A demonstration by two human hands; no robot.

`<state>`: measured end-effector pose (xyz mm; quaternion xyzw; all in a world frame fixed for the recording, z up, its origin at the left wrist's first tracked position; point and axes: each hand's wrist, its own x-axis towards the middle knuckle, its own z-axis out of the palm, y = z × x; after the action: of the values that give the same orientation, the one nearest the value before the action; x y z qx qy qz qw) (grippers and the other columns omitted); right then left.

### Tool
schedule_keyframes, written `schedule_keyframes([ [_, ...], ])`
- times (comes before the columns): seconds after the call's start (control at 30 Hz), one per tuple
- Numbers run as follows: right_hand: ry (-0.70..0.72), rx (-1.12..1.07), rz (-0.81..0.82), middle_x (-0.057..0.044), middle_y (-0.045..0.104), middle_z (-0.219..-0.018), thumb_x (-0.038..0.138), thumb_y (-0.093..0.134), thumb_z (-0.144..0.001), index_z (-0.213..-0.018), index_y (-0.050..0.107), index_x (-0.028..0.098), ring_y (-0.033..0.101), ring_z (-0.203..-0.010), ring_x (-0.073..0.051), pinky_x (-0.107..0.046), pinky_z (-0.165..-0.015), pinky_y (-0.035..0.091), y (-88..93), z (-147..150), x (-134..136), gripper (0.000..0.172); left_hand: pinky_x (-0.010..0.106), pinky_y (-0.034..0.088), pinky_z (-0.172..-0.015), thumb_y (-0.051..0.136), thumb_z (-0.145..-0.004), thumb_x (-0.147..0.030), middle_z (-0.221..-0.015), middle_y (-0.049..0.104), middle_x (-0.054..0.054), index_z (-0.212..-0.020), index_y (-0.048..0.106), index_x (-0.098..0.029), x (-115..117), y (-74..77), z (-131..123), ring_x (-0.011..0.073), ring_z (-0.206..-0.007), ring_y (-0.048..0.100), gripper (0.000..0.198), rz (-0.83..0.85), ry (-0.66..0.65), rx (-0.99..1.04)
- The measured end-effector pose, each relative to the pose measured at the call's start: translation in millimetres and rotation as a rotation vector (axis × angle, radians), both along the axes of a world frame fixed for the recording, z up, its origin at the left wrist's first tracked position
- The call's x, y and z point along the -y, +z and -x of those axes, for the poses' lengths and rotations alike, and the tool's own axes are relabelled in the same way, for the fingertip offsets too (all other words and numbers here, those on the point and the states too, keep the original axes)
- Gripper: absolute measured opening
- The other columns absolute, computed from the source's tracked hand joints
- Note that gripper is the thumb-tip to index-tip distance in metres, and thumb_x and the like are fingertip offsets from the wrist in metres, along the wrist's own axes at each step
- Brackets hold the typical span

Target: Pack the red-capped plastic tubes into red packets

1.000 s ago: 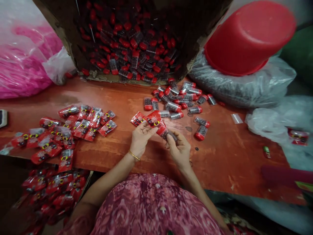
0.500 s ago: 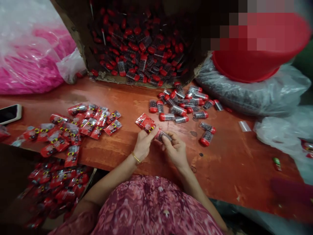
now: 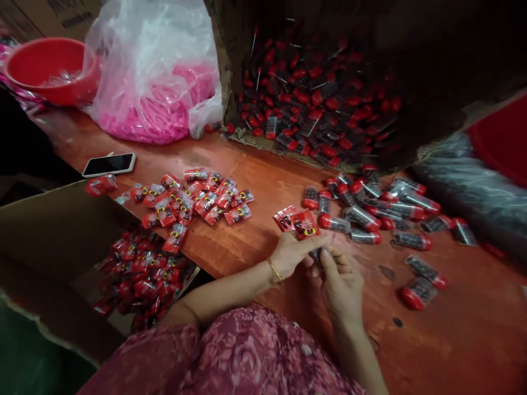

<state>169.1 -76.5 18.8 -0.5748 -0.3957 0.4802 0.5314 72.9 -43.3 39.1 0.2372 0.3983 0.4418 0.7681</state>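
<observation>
My left hand [image 3: 290, 253], with a gold bangle at the wrist, is closed on a red printed packet [image 3: 305, 224]. A second red packet [image 3: 284, 218] sticks out just behind it. Fingers of my right hand [image 3: 341, 277] pinch a small clear container [image 3: 316, 254] with dark contents against the left fingertips; most of it is hidden. To the right and beyond lie loose clear containers with red caps [image 3: 364, 217], dark beads inside. Left of my hands, filled red packets [image 3: 181, 206] are spread in a pile.
An open carton [image 3: 263, 147] on its side holds many red-capped containers. Below the table's [image 3: 247, 247] left edge, another carton [image 3: 53, 214] holds filled packets. A phone [image 3: 109, 164], a plastic bag of pink pieces [image 3: 152, 109] and a red basin [image 3: 78, 90] are at left.
My view has swung left, bringing the red basin and the lower carton's side into sight. The packet at my hands stands more upright, and the container shows less between my fingers.
</observation>
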Motion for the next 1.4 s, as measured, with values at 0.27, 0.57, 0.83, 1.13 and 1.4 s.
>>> schedule_keyframes([
  [0.27, 0.073, 0.069, 0.004, 0.000, 0.064, -0.067, 0.047, 0.065, -0.073, -0.090, 0.061, 0.018, 0.054, -0.049, -0.011, -0.026, -0.051, 0.046, -0.4, 0, 1, 0.034, 0.019, 0.032, -0.037, 0.076, -0.053, -0.046, -0.054, 0.053, -0.004, -0.065, 0.054, -0.012, -4, -6.6, 8, 0.0057, -0.042, 0.046, 0.042, 0.017, 0.039, 0.056],
  [0.57, 0.016, -0.124, 0.054, 0.003, 0.059, -0.053, 0.046, 0.065, -0.073, -0.076, 0.059, 0.017, 0.051, -0.043, -0.009, -0.023, -0.050, 0.043, 1.1, 3, 7, 0.030, 0.018, 0.029, -0.031, 0.062, -0.068, -0.057, -0.048, 0.045, -0.007, -0.068, 0.054, -0.012, 4, -7.6, 5, 0.0043, -0.032, 0.041, 0.046, -0.096, 0.044, 0.072],
  [0.83, -0.048, -0.050, -0.001, 0.006, 0.054, -0.047, 0.045, 0.064, -0.075, -0.083, 0.060, 0.016, 0.046, -0.036, -0.008, -0.021, -0.040, 0.038, -2.3, 7, 10, 0.030, 0.018, 0.029, -0.030, 0.072, -0.057, -0.053, -0.046, 0.049, -0.007, -0.070, 0.055, -0.012, 11, -1.6, 1, 0.0039, -0.030, 0.039, 0.046, -0.086, 0.013, -0.033],
  [1.13, -0.100, 0.015, -0.014, 0.005, 0.056, -0.049, 0.043, 0.064, -0.074, -0.078, 0.059, 0.015, 0.048, -0.037, -0.008, -0.020, -0.039, 0.040, 0.5, 9, 10, 0.029, 0.018, 0.030, -0.033, 0.068, -0.060, -0.057, -0.046, 0.047, -0.006, -0.066, 0.054, -0.012, 11, -4.0, 1, 0.0036, -0.033, 0.039, 0.047, -0.096, 0.079, 0.048],
  [1.4, -0.016, -0.011, -0.029, 0.004, 0.059, -0.050, 0.043, 0.065, -0.072, -0.077, 0.060, 0.016, 0.049, -0.033, -0.008, -0.020, -0.034, 0.040, 12.2, 13, 0, 0.028, 0.020, 0.032, -0.035, 0.065, -0.067, -0.053, -0.047, 0.048, -0.005, -0.066, 0.055, -0.012, 10, -5.0, 7, 0.0048, -0.035, 0.040, 0.042, -0.130, 0.014, 0.008],
])
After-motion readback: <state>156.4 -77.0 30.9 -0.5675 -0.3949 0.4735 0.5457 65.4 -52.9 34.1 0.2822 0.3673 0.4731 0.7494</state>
